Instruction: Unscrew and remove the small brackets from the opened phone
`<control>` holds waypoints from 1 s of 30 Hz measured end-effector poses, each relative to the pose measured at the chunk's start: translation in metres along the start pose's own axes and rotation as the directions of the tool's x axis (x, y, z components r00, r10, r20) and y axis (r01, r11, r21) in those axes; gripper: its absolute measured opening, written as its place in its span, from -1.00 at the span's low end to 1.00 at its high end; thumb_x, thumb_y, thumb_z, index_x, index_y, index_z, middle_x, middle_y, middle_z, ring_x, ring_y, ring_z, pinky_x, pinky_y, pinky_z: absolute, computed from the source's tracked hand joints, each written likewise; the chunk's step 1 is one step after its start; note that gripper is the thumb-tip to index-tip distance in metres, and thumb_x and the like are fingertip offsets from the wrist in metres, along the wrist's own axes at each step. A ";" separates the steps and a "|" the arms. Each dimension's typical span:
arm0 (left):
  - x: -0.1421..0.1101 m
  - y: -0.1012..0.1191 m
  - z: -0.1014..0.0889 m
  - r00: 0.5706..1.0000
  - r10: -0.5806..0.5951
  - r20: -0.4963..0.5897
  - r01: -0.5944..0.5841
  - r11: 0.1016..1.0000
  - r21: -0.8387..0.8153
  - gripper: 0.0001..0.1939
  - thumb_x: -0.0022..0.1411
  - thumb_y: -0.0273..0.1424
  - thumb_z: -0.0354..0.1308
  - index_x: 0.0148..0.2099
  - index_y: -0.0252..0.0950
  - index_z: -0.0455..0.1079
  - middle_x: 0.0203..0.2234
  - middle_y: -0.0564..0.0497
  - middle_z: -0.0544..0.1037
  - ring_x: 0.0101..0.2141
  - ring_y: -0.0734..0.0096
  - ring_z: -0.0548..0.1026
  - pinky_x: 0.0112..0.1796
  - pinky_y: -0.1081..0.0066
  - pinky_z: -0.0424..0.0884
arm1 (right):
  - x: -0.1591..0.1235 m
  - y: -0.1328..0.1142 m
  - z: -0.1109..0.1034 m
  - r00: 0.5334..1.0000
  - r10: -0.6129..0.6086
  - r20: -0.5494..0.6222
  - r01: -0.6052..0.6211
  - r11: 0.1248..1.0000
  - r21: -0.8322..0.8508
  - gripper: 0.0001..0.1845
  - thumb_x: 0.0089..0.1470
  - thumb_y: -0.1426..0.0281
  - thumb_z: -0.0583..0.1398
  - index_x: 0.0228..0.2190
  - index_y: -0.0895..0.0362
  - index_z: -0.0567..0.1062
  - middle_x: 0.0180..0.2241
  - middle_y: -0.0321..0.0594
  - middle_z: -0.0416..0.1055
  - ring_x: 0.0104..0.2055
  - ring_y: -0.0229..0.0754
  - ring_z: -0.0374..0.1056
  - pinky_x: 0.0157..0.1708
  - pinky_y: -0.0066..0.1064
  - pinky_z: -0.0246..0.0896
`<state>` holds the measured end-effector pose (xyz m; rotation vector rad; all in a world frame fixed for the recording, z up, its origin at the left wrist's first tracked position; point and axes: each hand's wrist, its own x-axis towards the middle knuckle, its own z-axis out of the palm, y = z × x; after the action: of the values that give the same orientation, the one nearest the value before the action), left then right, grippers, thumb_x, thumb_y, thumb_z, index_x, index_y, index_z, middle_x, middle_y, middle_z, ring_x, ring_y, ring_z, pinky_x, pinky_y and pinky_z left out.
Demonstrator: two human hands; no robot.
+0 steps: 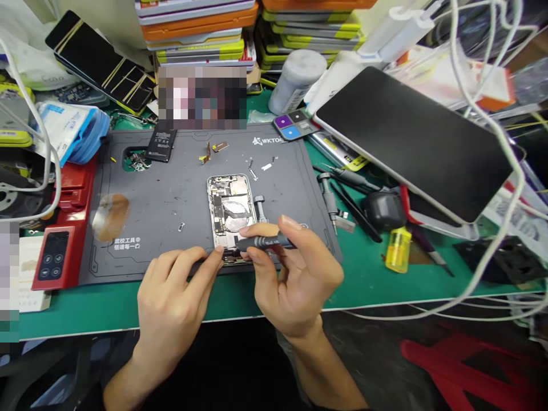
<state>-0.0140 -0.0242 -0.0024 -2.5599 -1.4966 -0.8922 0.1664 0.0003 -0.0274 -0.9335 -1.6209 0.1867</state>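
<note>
Grasping a dark screwdriver [268,242] between thumb and fingers of the right hand [295,285], over the lower end of an opened phone [233,211]. Touching the phone's lower left corner with fingertips of the left hand [173,291]; cannot tell from this angle whether pinching anything. Under the phone, a grey mat [286,177]. Just beside the phone's right edge, a grey tool [260,206]; toward the mat's far left corner, a black battery [161,144].

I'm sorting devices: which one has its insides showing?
The opened phone on the grey mat; the tablet and the rubber-banded bundle show black faces.
</note>
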 end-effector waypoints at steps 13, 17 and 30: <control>-0.001 -0.001 0.000 1.000 -0.005 0.002 0.005 1.000 -0.002 -0.75 0.45 -0.58 0.32 0.13 -0.29 0.60 -0.18 -0.02 0.67 -0.20 0.24 0.48 -0.19 0.24 0.41 | 0.006 -0.004 -0.001 0.997 -0.046 0.058 0.051 0.995 -0.087 -0.25 0.34 0.63 0.26 0.43 0.02 0.25 -0.02 -0.14 0.66 -0.01 -0.13 0.67 -0.11 -0.26 0.74; -0.001 0.000 0.000 1.000 -0.004 -0.006 0.004 1.000 -0.003 -0.76 0.46 -0.59 0.30 0.11 -0.30 0.60 -0.18 -0.04 0.67 -0.21 0.23 0.47 -0.19 0.24 0.41 | 0.010 -0.007 -0.001 0.995 -0.099 0.026 0.102 0.979 -0.179 -0.32 0.35 0.57 0.30 0.40 0.02 0.34 -0.13 -0.22 0.68 -0.18 -0.18 0.63 -0.32 -0.38 0.66; 0.002 -0.001 -0.001 1.000 0.001 -0.005 -0.001 1.000 0.013 -0.78 0.48 -0.57 0.29 0.11 -0.28 0.61 -0.19 -0.01 0.68 -0.23 0.24 0.48 -0.19 0.24 0.43 | 0.017 -0.013 -0.001 0.993 -0.121 -0.004 0.117 0.971 -0.208 -0.49 0.38 0.63 0.23 0.29 0.17 0.51 -0.06 -0.08 0.69 0.01 -0.12 0.64 -0.07 -0.27 0.67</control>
<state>-0.0142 -0.0227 -0.0008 -2.5471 -1.4947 -0.8851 0.1615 0.0026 -0.0070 -0.9887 -1.6978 -0.0744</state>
